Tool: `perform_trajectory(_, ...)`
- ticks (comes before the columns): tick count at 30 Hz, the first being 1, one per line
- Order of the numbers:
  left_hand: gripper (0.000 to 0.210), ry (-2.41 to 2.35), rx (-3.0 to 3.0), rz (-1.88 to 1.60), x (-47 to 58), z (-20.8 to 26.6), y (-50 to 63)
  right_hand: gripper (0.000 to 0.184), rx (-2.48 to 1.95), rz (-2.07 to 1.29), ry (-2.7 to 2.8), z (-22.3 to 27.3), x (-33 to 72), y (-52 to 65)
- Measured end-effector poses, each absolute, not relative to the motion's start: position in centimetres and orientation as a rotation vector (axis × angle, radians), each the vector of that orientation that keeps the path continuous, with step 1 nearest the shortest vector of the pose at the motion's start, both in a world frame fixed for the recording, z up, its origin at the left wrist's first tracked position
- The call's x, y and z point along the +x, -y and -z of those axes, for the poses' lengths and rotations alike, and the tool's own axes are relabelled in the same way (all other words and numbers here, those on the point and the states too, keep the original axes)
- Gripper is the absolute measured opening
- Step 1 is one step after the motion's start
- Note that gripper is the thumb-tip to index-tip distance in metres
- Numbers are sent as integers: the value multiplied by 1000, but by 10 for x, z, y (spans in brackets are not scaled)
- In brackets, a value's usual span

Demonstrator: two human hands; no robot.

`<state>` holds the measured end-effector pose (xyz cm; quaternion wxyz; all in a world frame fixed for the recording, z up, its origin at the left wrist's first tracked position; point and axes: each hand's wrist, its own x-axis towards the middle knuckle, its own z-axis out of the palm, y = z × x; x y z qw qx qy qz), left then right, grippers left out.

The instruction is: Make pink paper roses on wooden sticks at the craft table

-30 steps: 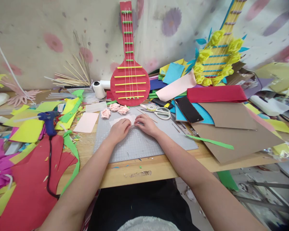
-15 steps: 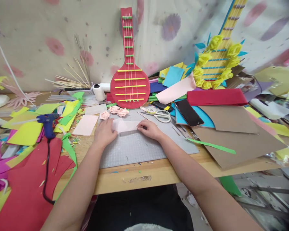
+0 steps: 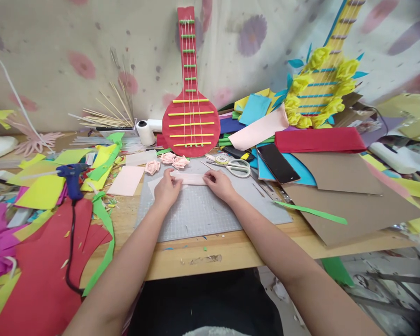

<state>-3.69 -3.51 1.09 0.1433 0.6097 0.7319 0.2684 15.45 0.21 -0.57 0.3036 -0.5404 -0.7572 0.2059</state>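
Grey mat [image 3: 199, 214], risky pull

Over it, your left hand [image 3: 168, 189] and right hand [image 3: 220, 185] each closed in a pinch on one end of a pale strip [image 3: 192, 179], near small pink roses [image 3: 180, 162]; uneven tension risked creasing it

From the near edge, a hand could pass over the grey cutting mat [image 3: 203, 214], between the two forearms [image 3: 140, 238], as far as the pale strip [image 3: 193, 179] pinched between the left hand [image 3: 168, 189] and right hand [image 3: 220, 185]. Beyond it, pink paper roses [image 3: 180, 162] and the upright red paper guitar [image 3: 191, 123] block the far side, with scissors [image 3: 240, 169] lying to their right. Sideways, the forearms bar low passage; past them, the blue glue gun [image 3: 72, 179] and its cable [image 3: 71, 252] obstruct the left, while the phone [image 3: 278, 163] and brown cardboard [image 3: 353, 210] lie low on the right, with room above.
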Motion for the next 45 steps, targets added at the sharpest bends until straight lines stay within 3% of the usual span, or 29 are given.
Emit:
perform_trajectory(7, 47, -2233, 1733, -714, -30, -14, 31, 34, -1589, -473, 1971, 8, 142, -4)
perform_trajectory(24, 47, -2368, 1844, -576, -28, -10, 22, 21, -1661, -280, 2082, 10, 138, -4)
perform_trajectory(32, 40, -2394, 1892, -576, -27, -7, 22, 19, -1632, -206, 2180, 5, 136, -2)
perform_trajectory(39, 12, -2209, 2308, -726, -30, -1, 17, 25, -1630, -104, 2329, 0, 135, 0)
perform_trajectory(45, 16, -2145, 2345, -733, -30, 0, 15, 29, -1677, -65, 2302, 0, 132, 3)
